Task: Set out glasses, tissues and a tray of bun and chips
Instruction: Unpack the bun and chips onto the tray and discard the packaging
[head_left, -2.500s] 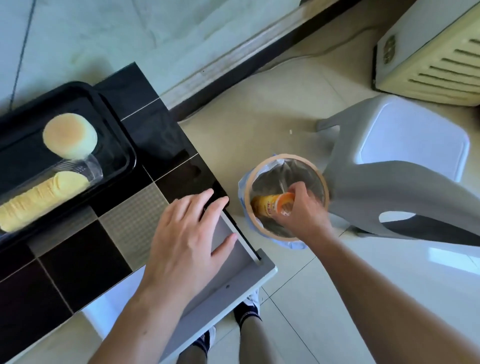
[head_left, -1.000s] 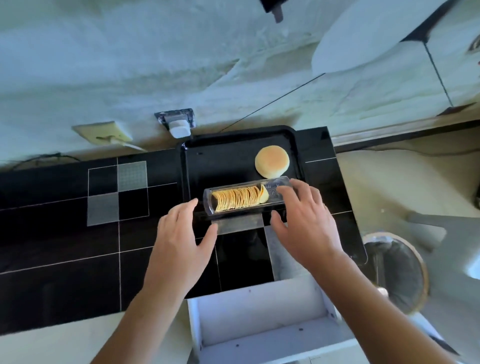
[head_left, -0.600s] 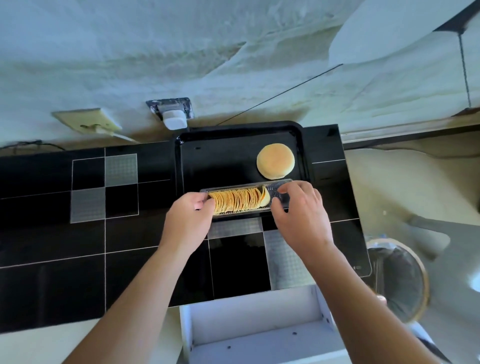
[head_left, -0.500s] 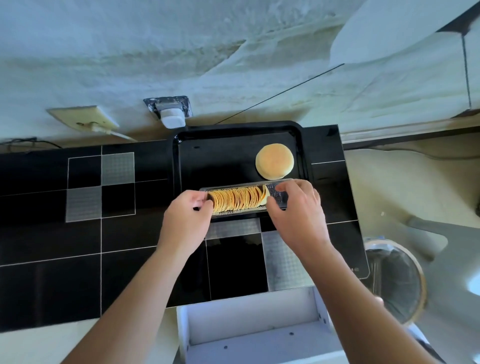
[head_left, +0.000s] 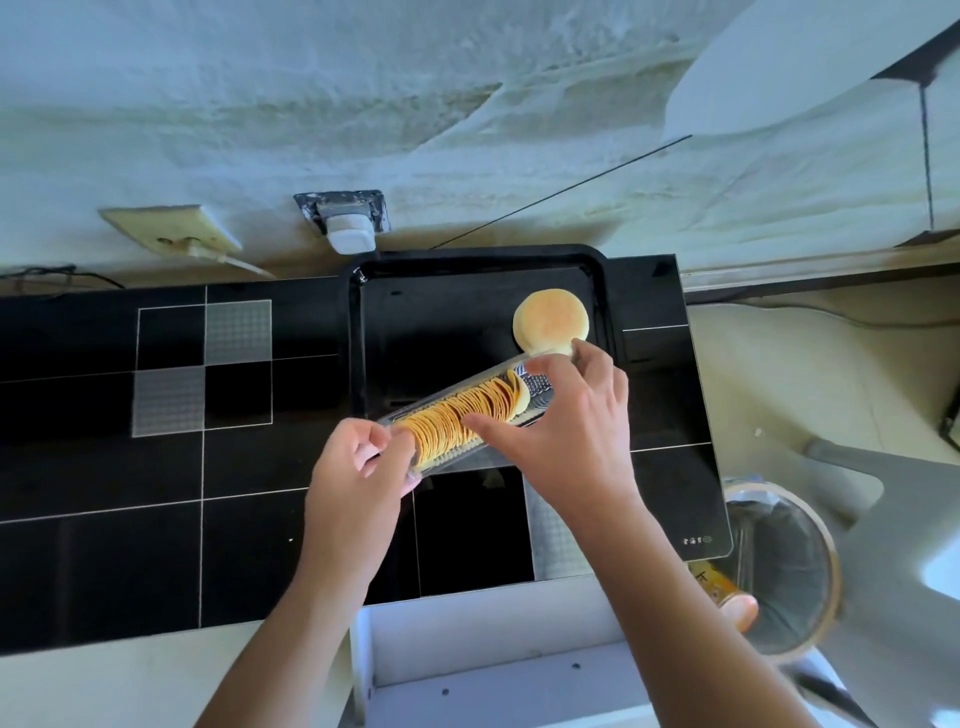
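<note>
Starting nearest, an open white drawer (head_left: 483, 660) sits just below the black tiled counter (head_left: 156, 467); above it the left hand (head_left: 358, 478) pinches the near end of the clear chip sleeve (head_left: 462, 415), while the right hand (head_left: 566, 431) wraps fingers over its far end, so both are clamped on it; the sleeve sits angled across the front edge of the black tray (head_left: 467, 270), bun (head_left: 550, 325) just behind; I'd keep it level, slide it fully inside the rim, and avoid nudging the bun.
</note>
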